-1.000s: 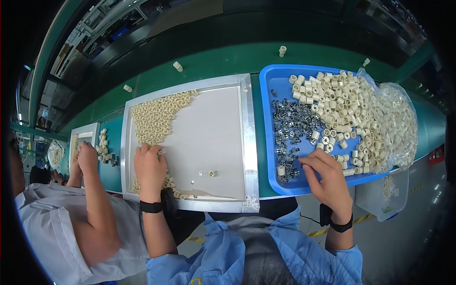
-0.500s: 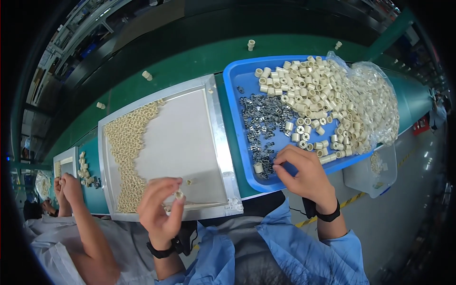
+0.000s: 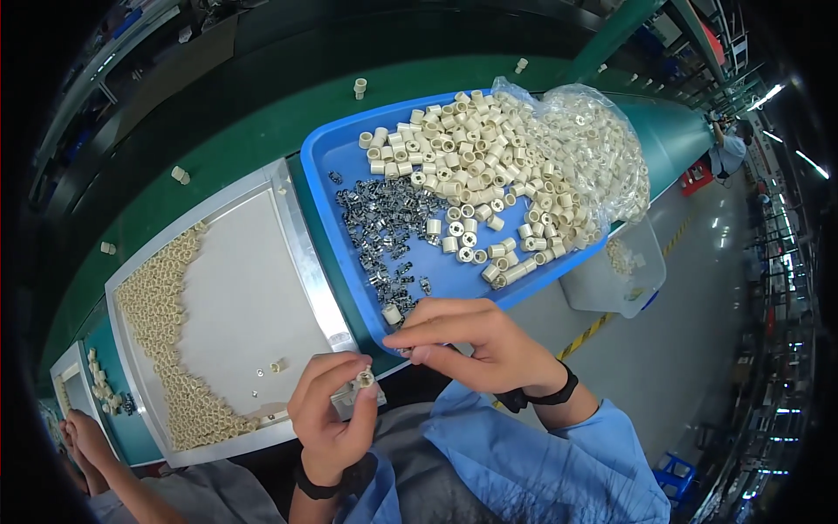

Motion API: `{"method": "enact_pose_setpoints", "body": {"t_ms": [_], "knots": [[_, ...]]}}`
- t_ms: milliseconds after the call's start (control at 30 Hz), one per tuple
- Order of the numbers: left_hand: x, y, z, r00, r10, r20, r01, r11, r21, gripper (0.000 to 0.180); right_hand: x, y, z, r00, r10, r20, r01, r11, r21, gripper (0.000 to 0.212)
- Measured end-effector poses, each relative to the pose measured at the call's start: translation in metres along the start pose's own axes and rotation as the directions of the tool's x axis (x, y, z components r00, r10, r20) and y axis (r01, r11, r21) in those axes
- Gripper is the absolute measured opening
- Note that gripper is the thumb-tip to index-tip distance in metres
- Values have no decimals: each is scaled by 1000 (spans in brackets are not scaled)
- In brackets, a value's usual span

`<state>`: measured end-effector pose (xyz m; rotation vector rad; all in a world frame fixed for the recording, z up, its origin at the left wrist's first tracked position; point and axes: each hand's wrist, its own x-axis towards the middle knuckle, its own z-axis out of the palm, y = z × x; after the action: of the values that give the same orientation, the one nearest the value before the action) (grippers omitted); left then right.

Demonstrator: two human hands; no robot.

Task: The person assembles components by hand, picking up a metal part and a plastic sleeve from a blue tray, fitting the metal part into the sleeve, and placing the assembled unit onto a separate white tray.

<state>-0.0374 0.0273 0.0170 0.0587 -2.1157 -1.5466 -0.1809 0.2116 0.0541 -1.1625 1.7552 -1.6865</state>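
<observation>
My left hand [image 3: 336, 419] pinches a cream plastic sleeve [image 3: 365, 379] between thumb and fingertips, its open end facing up, above the near right corner of a metal-edged tray [image 3: 307, 253]. Beside it, my right hand [image 3: 480, 345] is closed at the fingertips on a small metal clip [image 3: 405, 351], mostly covered by the fingers. The two hands are close but apart. Just beyond the right hand lies a blue tray [image 3: 316, 175] with a heap of metal clips [image 3: 384, 223] on its left and many loose cream sleeves [image 3: 463, 148] on its right.
Packed cream sleeves [image 3: 161, 323] fill the metal-edged tray's left side; one loose sleeve [image 3: 277, 367] lies near its front. A clear bag [image 3: 594, 140] of sleeves rests on the blue tray. A clear bin [image 3: 624, 279] stands below. A co-worker's hands [image 3: 83, 437] are at far left.
The view has turned, so the trays sit further left. My right hand has left the clip heap and come near my left hand, with a clip. My left hand still holds the sleeve.
</observation>
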Motion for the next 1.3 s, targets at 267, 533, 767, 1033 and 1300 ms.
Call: {"method": "enact_pose_setpoints", "body": {"t_ms": [267, 533, 767, 1033, 1300], "knots": [[0, 3, 6, 998, 48, 31, -49, 999, 15, 29, 1, -14, -3, 997, -46, 65, 54, 990, -133, 31], [1, 9, 3, 988, 157, 0, -154, 969, 191, 37, 13, -27, 0, 972, -216, 98, 232, 948, -216, 26], [0, 12, 3, 972, 233, -31, -219, 945, 242, 41, 12, -29, 6, 950, -302, 78, 312, 920, -237, 24], [-2, 16, 1, 966, 257, -15, -242, 929, 281, 47, 7, -27, 7, 959, -282, 7, 279, 946, -165, 23], [-5, 16, 0, 966, 256, 23, -253, 932, 261, 46, 9, -31, 12, 940, -340, 6, 334, 920, -204, 12]]}}
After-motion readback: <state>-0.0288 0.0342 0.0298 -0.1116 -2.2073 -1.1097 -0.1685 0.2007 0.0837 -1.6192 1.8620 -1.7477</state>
